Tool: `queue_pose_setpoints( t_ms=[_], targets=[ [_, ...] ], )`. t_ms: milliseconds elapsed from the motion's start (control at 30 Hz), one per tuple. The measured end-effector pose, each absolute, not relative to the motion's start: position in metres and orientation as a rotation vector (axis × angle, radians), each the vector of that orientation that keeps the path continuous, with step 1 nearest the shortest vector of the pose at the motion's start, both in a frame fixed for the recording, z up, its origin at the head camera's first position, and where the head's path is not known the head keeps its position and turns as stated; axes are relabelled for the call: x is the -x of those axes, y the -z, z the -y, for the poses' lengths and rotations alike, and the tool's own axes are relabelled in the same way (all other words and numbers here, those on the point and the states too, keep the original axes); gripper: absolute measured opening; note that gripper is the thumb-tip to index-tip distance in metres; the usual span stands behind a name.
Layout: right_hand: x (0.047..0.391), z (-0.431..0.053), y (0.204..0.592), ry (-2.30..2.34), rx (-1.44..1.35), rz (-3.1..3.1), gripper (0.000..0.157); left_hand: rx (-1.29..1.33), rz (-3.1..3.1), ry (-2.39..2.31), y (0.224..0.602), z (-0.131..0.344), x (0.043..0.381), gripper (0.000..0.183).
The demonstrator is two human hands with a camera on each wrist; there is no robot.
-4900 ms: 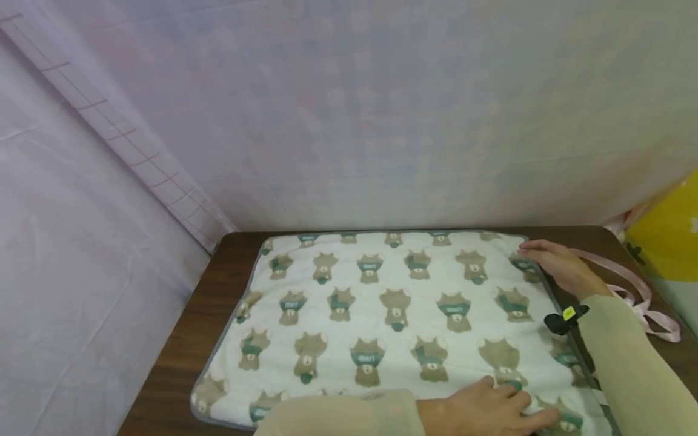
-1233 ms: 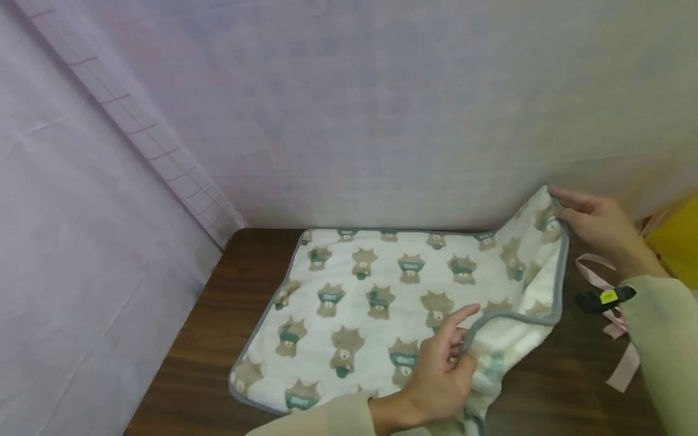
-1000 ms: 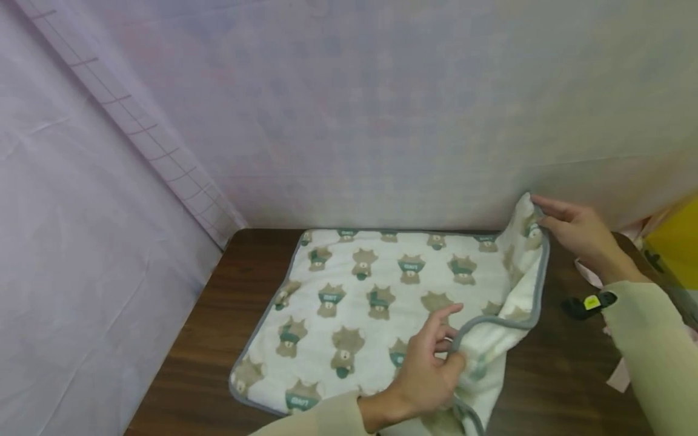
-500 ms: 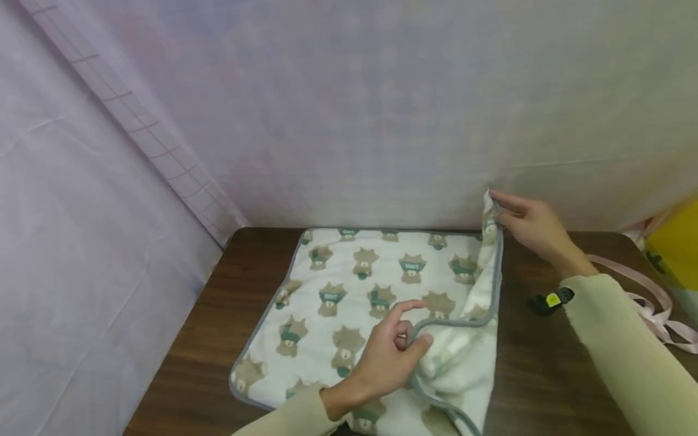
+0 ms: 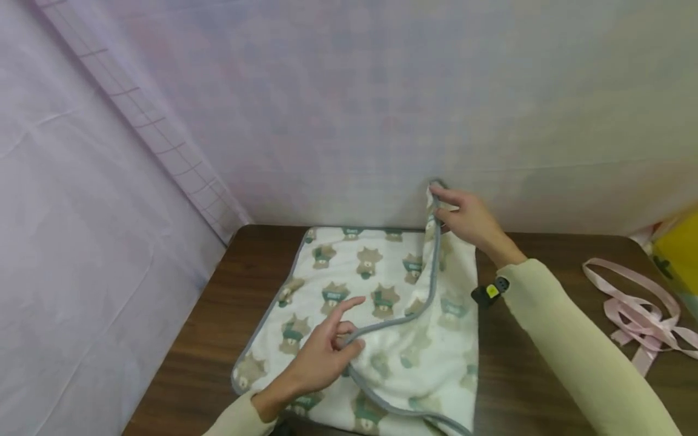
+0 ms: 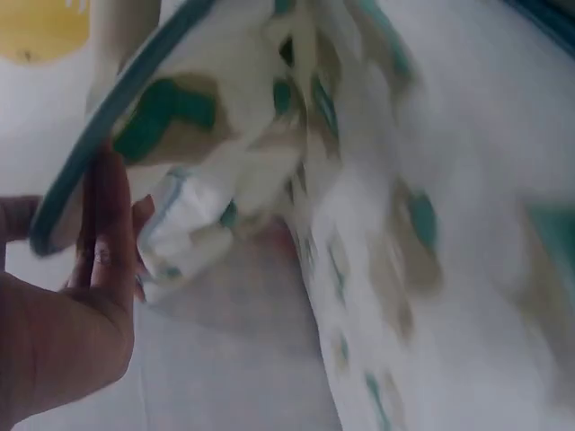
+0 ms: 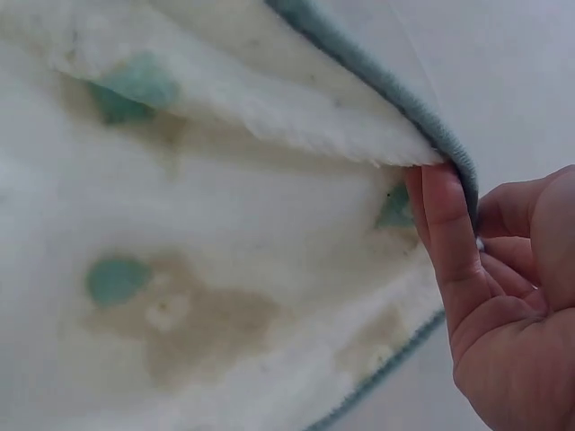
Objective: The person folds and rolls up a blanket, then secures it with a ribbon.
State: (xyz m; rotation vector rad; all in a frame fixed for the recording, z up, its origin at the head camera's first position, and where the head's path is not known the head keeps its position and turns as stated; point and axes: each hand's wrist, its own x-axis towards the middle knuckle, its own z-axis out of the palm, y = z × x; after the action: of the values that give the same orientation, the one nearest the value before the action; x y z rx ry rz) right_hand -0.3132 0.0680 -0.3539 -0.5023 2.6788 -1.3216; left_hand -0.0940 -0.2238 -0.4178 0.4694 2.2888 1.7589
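A white fleece blanket (image 5: pixel 447 339) with brown bears and a grey-green bound edge lies on the table, its right part lifted and folded over toward the left. My left hand (image 5: pixel 322 354) pinches the bound edge near the front, index finger stretched out. Farther back, my right hand (image 5: pixel 469 221) pinches the far corner and holds it above the table. In the left wrist view, the left hand (image 6: pixel 81 287) has the edge between thumb and fingers. The right wrist view shows the right hand (image 7: pixel 503 260) gripping the corner, with the fleece underside hanging from it.
A pink ribbon (image 5: pixel 643 321) lies loosely heaped at the right of the dark wooden table (image 5: pixel 534 363). A pale cloth wall (image 5: pixel 382 109) stands right behind the table. Something yellow (image 5: pixel 678 248) shows at the far right.
Both hands have carried the blanket's right edge leftward, folding it over the left part. Earlier the blanket lay flat with the hands at its right side. The ribbon has come into fuller view.
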Motion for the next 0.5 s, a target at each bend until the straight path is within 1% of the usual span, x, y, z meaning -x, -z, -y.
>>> queue_pose_setpoints(
  t_ms=[100,167,400,500],
  targets=[
    [0.316,-0.050,0.352,1.349,0.538,-2.644,0.054,-0.457,-2.278,-1.754,0.418,0.247,0.092,0.063],
    [0.318,-0.039,0.350,1.364,0.552,-2.616,0.054,-0.458,-2.285,-1.742,0.417,0.263,0.092,0.065],
    [0.325,0.003,0.341,1.426,0.585,-2.550,0.055,-0.484,-2.136,-1.790,0.413,0.316,0.083,0.087],
    [0.324,0.023,0.341,1.481,0.606,-2.518,0.055,-0.509,-2.116,-1.784,0.413,0.336,0.079,0.091]
  ],
)
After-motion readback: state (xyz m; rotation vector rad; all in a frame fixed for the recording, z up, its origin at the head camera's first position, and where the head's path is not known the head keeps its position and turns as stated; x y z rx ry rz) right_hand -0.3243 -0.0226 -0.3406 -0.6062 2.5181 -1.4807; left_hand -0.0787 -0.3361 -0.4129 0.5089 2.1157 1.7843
